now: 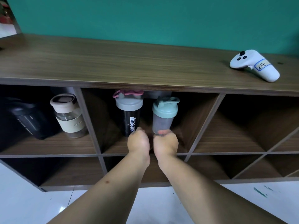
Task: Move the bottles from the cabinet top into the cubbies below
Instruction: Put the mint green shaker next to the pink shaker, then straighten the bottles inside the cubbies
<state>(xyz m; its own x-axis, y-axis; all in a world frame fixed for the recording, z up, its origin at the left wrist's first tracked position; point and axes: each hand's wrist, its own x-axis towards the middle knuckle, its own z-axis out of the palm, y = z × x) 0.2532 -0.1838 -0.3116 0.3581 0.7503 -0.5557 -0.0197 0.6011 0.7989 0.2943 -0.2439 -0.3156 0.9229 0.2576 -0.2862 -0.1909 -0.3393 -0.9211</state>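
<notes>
Cabinet top (113, 62): only white controller (254, 66) near right end. Upper-left cubby (48, 146): 2 bottles; middle cubby (113, 147): 2 shakers.

Both bare forearms outstretched, left hand (138, 141) and right hand (165, 141) side by side, fingers curled.

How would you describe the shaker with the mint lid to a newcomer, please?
Find the wooden cabinet; look in its upper middle cubby. Of two shakers there, it is the right one, smoky clear with a mint lid, unlike the black MYPROTEIN shaker.
</notes>
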